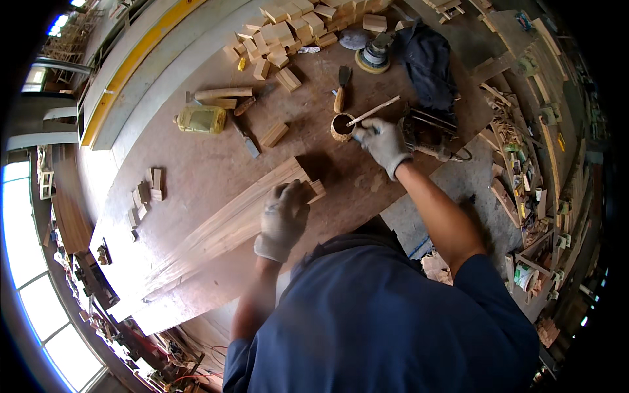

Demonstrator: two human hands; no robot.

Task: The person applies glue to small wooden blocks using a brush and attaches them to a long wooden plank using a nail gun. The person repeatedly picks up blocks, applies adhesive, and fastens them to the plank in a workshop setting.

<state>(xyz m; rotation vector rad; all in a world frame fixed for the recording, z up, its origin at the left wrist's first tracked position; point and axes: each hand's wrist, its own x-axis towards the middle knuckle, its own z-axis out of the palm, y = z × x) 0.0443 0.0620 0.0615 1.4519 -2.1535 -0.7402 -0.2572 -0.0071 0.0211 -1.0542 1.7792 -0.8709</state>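
My left hand, in a pale work glove, lies over the near end of a long wooden board made up of strips. Its fingers are curled at a small wood piece that juts out past them; how far that piece runs under the hand is hidden. Gloved as well, my right hand is closed beside the rim of a small round pot with dark insides. A thin wooden stick leans out of the pot, close against my fingers. Whether they grip stick or pot is hidden.
Beyond the pot lie a wood-handled scraper, a round sander and dark cloth. Wooden blocks are heaped at the far edge. A plastic bottle, a chisel and a loose block lie left.
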